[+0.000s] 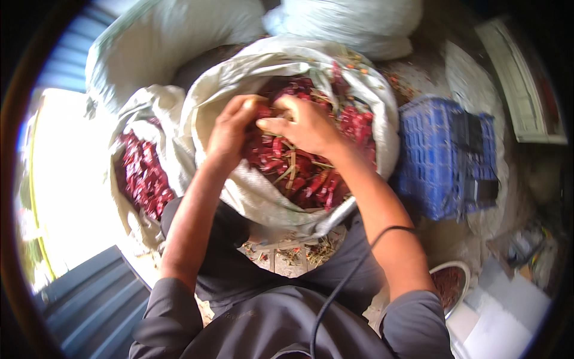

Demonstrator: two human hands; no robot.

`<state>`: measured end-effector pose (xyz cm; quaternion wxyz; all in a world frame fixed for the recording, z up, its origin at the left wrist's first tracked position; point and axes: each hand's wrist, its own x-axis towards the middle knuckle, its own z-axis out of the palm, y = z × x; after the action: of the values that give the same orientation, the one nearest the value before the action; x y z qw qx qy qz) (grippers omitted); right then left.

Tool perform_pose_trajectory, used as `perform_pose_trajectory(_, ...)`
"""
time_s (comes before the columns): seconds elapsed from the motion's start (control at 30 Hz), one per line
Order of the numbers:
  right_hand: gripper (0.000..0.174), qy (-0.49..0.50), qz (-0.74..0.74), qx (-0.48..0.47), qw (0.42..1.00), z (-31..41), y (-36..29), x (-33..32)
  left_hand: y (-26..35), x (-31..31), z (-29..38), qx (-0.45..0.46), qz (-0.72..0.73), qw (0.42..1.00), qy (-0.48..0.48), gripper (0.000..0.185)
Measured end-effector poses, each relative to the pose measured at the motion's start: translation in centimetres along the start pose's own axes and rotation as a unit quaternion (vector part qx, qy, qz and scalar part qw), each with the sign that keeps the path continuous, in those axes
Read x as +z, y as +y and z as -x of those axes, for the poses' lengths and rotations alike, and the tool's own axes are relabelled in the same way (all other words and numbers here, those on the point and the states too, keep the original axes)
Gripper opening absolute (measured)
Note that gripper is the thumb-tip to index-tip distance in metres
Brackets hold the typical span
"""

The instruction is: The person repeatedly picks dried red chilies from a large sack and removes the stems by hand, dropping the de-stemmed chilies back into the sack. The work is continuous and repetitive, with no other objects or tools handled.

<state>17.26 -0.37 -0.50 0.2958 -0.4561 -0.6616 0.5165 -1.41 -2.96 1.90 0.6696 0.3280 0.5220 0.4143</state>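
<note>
A large white woven sack (pixel 264 197) stands before me with its rim rolled down, holding many dried red chili peppers (pixel 314 184) and pale dry stems (pixel 292 168). Over its mouth my left hand (pixel 235 123) has its fingers curled on a dried red chili pepper (pixel 263 111). My right hand (pixel 305 123) is just beside it, thumb and forefinger bent toward the left fingertips. Whether anything sits between those right fingers is hidden. To the left, a smaller white sack (pixel 179 152) also contains dried red chilies (pixel 143 175).
Full white sacks (pixel 175 40) lean behind. At right stands a blue plastic crate (pixel 426 157) with dark boxes (pixel 482 190) attached. A round container (pixel 466 273) of dark red bits is lower right. Stem scraps (pixel 291 256) litter the floor. A black cord (pixel 345 278) crosses my right arm.
</note>
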Motion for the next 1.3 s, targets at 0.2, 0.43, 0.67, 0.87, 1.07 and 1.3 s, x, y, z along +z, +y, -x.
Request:
perform_pose_trajectory(0.2,0.038,0.023,0.113,-0.018,0.993,1.2,-0.8,-0.2,-2.1,1.6,-1.1,0.070,-0.051,0.996,0.008,0.019)
perform_pose_trajectory(0.43,0.030,0.058,0.237,0.022,0.970,1.1,-1.7,0.3,-2.0,1.2,-1.4,0.217,-0.285,0.933,0.018,0.025)
perform_pose_trajectory(0.67,0.026,-0.016,0.111,-0.043,0.993,1.2,-0.9,-0.9,-1.8,0.2,-1.1,0.247,-0.321,0.913,-0.050,0.029)
perform_pose_trajectory(0.87,0.019,-0.070,-0.066,0.048,0.994,1.6,-2.4,-0.1,-0.8,-0.5,-0.3,0.271,-0.331,0.903,-0.029,0.024)
perform_pose_trajectory(1.07,0.022,-0.101,-0.256,0.102,0.956,2.2,-2.7,0.0,-0.5,-1.6,0.0,0.364,-0.382,0.849,-0.035,0.020)
perform_pose_trajectory(1.3,0.023,-0.158,-0.299,0.016,0.941,3.1,-4.5,-0.4,0.0,-0.8,1.3,0.056,0.048,0.997,0.003,0.027)
